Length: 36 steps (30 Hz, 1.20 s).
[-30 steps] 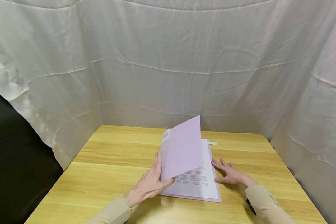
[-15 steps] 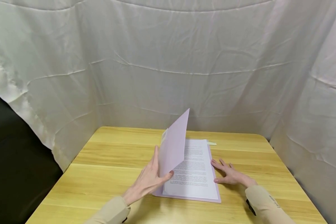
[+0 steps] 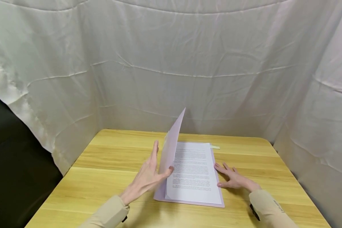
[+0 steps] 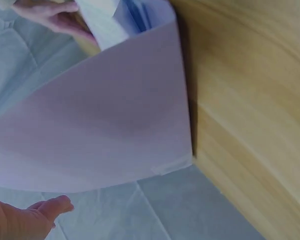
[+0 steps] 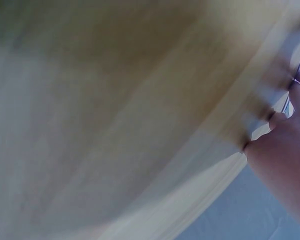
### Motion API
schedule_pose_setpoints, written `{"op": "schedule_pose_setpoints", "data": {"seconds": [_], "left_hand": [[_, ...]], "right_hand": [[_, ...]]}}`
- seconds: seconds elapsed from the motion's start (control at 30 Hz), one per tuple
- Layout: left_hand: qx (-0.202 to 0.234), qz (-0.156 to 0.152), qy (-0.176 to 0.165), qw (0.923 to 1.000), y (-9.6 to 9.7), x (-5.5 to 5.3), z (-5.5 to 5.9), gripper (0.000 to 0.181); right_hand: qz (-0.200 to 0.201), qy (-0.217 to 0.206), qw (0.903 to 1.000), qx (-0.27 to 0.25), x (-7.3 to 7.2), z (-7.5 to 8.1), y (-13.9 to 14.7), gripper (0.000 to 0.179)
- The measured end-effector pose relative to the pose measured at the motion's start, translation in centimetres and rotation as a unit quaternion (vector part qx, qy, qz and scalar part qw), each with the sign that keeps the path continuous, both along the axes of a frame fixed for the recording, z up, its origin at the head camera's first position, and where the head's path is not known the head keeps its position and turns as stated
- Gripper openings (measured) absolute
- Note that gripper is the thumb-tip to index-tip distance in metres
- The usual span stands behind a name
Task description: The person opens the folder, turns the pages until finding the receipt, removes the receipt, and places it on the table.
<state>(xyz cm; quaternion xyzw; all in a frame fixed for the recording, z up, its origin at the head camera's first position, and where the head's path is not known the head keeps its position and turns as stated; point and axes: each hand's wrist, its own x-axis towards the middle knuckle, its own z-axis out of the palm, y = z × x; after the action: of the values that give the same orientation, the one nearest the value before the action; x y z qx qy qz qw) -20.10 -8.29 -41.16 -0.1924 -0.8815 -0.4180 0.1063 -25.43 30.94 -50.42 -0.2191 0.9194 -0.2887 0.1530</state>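
Note:
A pale purple paper folder (image 3: 158, 197) lies on the wooden table, its front cover (image 3: 172, 139) standing nearly upright along the left side. Inside is a stack of white printed sheets (image 3: 192, 172). My left hand (image 3: 145, 179) is spread beside the raised cover, thumb near its lower front edge and fingers straight behind it. The left wrist view shows a gap between that hand (image 4: 27, 220) and the cover (image 4: 105, 115). On the right, my right hand (image 3: 235, 179) rests with fingers spread, fingertips at the folder's right edge.
A small pale tab (image 3: 215, 147) sticks out past the folder's upper right corner. Grey cloth (image 3: 188, 63) hangs behind the table (image 3: 111, 171) and along its sides. Black material (image 3: 14, 164) shows at the far left.
The folder's cover has swung up and leftward, uncovering the printed sheets. My left hand has shifted a little left with it. The right hand has stayed at the folder's edge.

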Motion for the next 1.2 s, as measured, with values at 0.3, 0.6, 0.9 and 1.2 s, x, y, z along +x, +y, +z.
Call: {"op": "schedule_pose_setpoints", "data": {"seconds": [0.3, 0.6, 0.9, 1.2], "left_hand": [[0.061, -0.082, 0.113, 0.9884, -2.4, -1.1, 0.2, 0.089], [0.105, -0.115, 0.232, 0.9603, -4.4, -2.1, 0.5, 0.070], [0.138, -0.129, 0.322, 0.9277, -5.6, -3.1, 1.7, 0.046], [0.136, -0.137, 0.338, 0.9210, -8.2, -3.8, 3.0, 0.032]], "right_hand": [[-0.001, 0.003, 1.0000, 0.000, -0.1, -0.1, 0.0, 0.091], [-0.005, 0.001, 1.0000, -0.006, 0.0, -0.1, 0.0, 0.091], [0.001, 0.000, 0.9999, -0.015, 0.0, 0.2, -0.2, 0.091], [0.004, 0.009, 0.9998, -0.016, 0.1, 0.3, -0.1, 0.090]]}}
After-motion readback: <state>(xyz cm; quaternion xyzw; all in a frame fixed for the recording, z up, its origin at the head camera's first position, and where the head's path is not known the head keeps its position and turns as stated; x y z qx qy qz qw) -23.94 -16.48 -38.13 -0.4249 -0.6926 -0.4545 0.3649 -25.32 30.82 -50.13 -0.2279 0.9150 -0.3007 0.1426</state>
